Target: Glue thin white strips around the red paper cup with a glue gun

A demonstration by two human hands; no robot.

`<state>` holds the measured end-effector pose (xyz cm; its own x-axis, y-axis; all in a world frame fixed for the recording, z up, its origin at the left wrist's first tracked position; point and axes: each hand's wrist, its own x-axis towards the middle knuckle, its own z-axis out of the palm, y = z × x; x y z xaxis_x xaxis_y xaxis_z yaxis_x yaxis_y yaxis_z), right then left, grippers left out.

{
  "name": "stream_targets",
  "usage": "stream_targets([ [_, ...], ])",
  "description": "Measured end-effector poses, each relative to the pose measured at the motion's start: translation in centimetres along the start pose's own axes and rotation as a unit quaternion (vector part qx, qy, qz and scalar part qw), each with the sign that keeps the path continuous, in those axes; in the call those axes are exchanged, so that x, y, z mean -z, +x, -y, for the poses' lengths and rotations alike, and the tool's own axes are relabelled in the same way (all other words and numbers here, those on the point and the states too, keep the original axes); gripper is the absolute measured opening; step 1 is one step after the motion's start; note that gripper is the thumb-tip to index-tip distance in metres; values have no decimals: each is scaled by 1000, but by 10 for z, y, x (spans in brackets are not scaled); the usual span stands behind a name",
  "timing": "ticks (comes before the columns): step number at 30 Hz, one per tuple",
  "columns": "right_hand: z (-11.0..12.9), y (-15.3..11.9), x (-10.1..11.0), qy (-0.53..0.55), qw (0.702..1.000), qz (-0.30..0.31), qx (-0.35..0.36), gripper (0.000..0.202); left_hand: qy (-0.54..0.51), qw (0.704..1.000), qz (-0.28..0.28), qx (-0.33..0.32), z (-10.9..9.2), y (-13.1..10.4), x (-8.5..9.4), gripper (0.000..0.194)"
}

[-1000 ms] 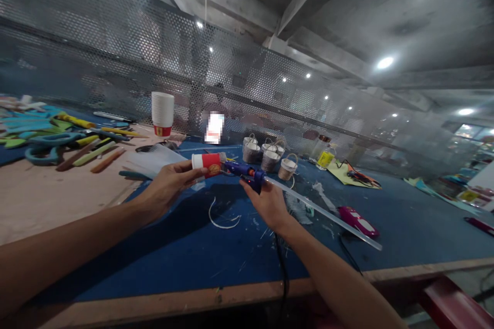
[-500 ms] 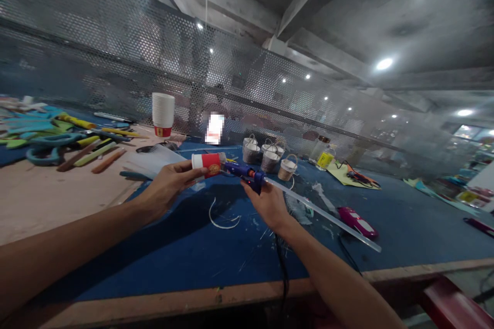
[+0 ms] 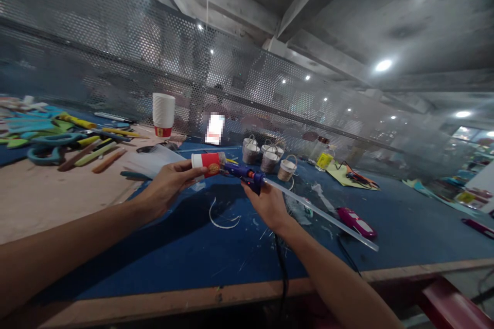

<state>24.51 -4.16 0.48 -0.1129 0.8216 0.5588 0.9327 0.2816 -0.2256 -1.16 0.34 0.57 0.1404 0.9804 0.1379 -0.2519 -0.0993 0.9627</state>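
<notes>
My left hand [image 3: 170, 183] grips a small red and white paper cup [image 3: 207, 164] lying sideways, its base end toward the right. My right hand [image 3: 268, 204] is wrapped round a blue glue gun [image 3: 245, 174], and its nozzle is at the cup's right end. Whether the nozzle touches the cup I cannot tell. A long translucent glue stick [image 3: 320, 212] sticks out from the back of the gun toward the lower right. Below the cup, a curved white strand [image 3: 222, 226] lies on the blue table surface [image 3: 185, 262].
Several small handled baskets [image 3: 270, 158] stand behind the gun. A stack of paper cups [image 3: 163, 113] is at the back left, near scissors [image 3: 50, 146] and clay-coloured sticks. Right are a yellow-labelled bottle [image 3: 325, 158] and a magenta device [image 3: 355, 222]. A black cord [image 3: 283, 267] hangs over the front edge.
Both hands, the cup and the glue gun keep almost the same place. The view has shifted very slightly.
</notes>
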Motion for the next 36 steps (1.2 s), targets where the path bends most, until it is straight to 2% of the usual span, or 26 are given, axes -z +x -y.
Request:
stream_targets([
  [18,0,0,-1,-17,1000,4,-10,33,-30,999,-6,19,-5,-2,-3,21],
  [23,-3,-1,-3,-15,1000,-2,2,32,-30,999,-14,21,-5,-2,-3,14],
  [36,2,-1,1,-18,1000,14,-11,33,-39,999,-11,21,-7,-2,-3,12],
])
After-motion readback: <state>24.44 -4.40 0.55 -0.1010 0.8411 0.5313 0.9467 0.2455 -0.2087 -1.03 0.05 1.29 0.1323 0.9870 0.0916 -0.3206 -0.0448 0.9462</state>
